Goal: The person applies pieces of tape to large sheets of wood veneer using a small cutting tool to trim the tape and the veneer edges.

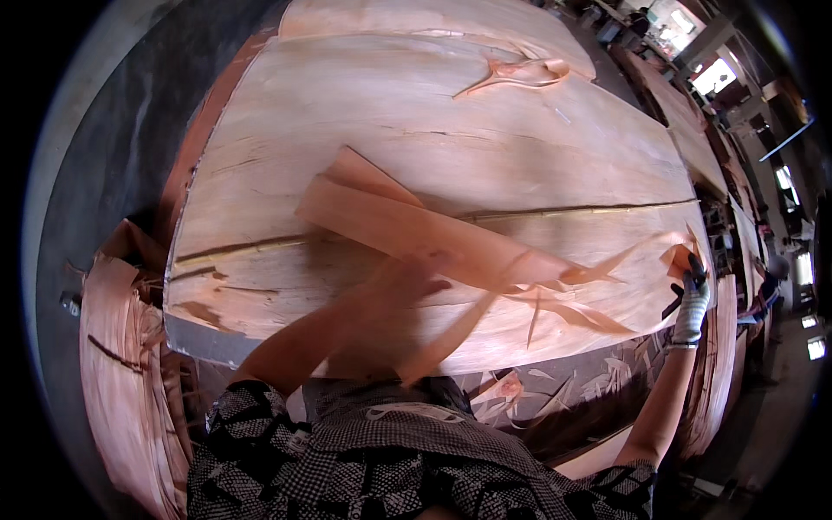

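Thin curled wood strips (381, 217), grainy pale sheet (347, 95), gloved right hand (691, 299)

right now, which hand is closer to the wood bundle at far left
Left. The left hand is by the wide wood strip, right of the wood bundle; the gloved right hand is much farther right.

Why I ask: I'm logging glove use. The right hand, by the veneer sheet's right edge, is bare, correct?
Not bare: the head view shows the right hand wearing a striped glove, by the right edge of the veneer sheet.
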A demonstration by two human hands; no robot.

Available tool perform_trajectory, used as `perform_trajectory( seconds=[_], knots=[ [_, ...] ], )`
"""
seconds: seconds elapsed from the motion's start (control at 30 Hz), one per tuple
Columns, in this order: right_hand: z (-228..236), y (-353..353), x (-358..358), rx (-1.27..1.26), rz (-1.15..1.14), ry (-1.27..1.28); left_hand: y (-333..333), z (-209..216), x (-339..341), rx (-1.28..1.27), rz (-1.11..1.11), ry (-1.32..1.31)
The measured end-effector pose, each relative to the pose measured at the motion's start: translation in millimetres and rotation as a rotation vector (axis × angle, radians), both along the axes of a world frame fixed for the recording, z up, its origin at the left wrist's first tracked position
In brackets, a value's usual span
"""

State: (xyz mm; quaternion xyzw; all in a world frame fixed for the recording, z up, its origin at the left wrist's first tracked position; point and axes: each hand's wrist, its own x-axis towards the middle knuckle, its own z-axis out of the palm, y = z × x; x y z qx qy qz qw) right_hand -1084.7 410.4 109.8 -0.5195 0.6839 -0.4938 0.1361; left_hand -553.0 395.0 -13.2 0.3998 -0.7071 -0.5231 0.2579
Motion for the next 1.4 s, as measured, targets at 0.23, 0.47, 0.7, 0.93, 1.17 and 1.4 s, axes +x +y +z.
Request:
perform_trajectory(
  seconds=[0.23, 0.47, 0.7, 0.93, 1.17, 1.4],
  knots=[
    [-36, -144, -62, 0.449, -0.009, 0.686, -40, -62, -16, -0.667, 0.124, -0.974],
    [-70, -126, 130, 0.031, 0.379, 1.388, -98, -97, 3, -0.620, 0.205, -1.119],
    [-163, -123, 279, 0.267, 1.027, 1.019, -133, -97, -10, -0.916, 0.102, -0.985],
    [-120, -176, 205, 0.378, 0.796, 0.325, -100, -38, 12, -0.221, -0.116, -0.568],
    [-45, -279, 0, 0.228, -0.296, 0.804, -149, 53, -5, -0.130, -0.195, -0.501],
    [-96, -245, 215, 0.390, 0.896, 0.496, -238, 13, -2, 0.195, -0.069, -0.562]
  ],
)
